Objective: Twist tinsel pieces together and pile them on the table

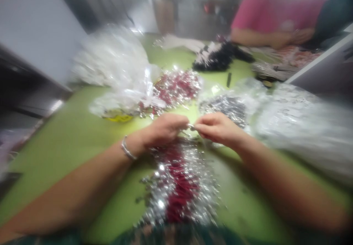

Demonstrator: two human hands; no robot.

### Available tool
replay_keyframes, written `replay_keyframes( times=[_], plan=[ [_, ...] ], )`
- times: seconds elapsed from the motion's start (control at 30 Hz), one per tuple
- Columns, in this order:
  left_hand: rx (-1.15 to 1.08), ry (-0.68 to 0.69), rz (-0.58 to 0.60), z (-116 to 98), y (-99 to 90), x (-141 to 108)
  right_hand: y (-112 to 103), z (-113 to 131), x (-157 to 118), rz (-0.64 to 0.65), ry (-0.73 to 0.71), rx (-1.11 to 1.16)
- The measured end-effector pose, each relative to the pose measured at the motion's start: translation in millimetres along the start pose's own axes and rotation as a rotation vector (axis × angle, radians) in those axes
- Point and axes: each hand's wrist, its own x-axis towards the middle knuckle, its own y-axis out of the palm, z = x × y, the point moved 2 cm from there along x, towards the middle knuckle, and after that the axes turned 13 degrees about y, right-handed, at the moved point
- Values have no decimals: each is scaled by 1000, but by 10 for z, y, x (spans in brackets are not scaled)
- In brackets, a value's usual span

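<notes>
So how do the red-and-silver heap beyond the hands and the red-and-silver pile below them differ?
The far heap looks smaller; the near pile is larger. The far heap is jumbled, red mixed with silver, while the near pile is laid in order, a red band down its middle and silver ends either side. Both rest on the green table.

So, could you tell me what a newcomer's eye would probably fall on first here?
Probably the long red-and-silver pile on the green table, just in front of the person. Next, the left hand and right hand meeting over its far end, then the bright pink sleeve across the table at the upper right.
</notes>
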Motion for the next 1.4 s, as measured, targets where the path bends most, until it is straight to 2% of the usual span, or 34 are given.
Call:
replay_keyframes(
  times=[0.1,0.2,0.3,0.5,0.6,0.8,0.97,1.1,1.27,1.4],
  plan=[
    [-98,-77,-26,25,7,8,-1,9,7,-109,-44,-69],
    [-297,-165,-159,71,13,12,-18,8,22,-257,-122,-64],
    [-432,-156,-272,91,1,16,-39,-18,42,-311,-160,43],
    [-504,-155,-301,71,-9,28,-45,-30,8,-468,-188,74],
    [-526,-168,-297,67,2,22,-18,2,-38,-428,-182,169],
    [-568,-139,-290,5,6,21,96,14,-22,-182,-186,499],
    [-570,-125,-274,-25,-2,25,154,-40,38,-104,-167,595],
    [-371,-98,-302,-23,14,16,163,-18,3,-105,-99,540],
    [18,33,-266,-79,64,25,228,16,-61,-130,-37,545],
    [81,10,-168,-59,26,34,204,-6,-35,-125,14,525]
  ],
)
